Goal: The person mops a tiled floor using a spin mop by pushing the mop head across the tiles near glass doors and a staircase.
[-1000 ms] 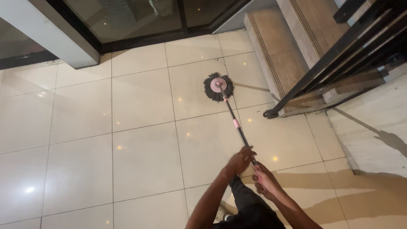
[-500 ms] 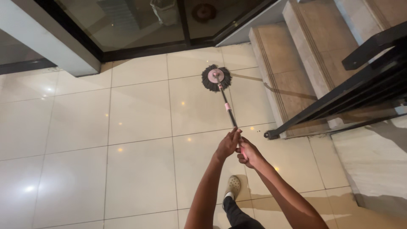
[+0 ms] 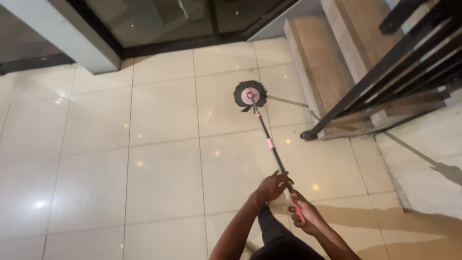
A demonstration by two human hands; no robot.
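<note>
Holding mop (image 3: 251,94) | round dark fringe, pink disc | black-pink pole

You are standing on a glossy cream tiled floor (image 3: 163,178) that is reflecting small ceiling lights. A round dark mop head (image 3: 250,94) is lying flat on the tiles near the bottom stair step (image 3: 313,62), and the black railing foot (image 3: 305,136) is resting on the floor beside it.

Cream glossy floor tiles (image 3: 159,168), dark mop head (image 3: 250,94) — pink disc, black-and-pink pole (image 3: 267,139)
</note>
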